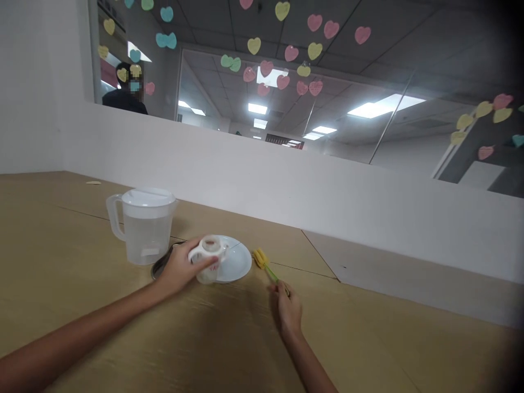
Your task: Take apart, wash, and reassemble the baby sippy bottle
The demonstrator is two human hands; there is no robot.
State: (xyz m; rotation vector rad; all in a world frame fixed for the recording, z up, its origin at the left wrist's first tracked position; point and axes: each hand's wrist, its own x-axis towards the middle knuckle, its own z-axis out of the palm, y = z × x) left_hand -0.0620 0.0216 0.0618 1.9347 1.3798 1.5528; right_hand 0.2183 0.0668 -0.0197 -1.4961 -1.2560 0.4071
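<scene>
My left hand (184,267) is closed around a small see-through cup (208,273) with a white upper part and reddish marks on its side. Its round mouth faces up towards me, and motion blurs its edges. Behind and beside the cup is a white plate (239,262) on the table. My right hand (289,305) grips the green handle of a bottle brush (261,259), whose yellow sponge head points away from me, just right of the plate. A dark round dish or tray (158,268) lies partly hidden behind my left hand.
A clear lidded pitcher (148,229) with liquid in it stands left of the plate. The wooden table (196,344) meets a white wall (229,174) at the back. Heart-shaped notes dot the window above. A person (125,95) shows at upper left.
</scene>
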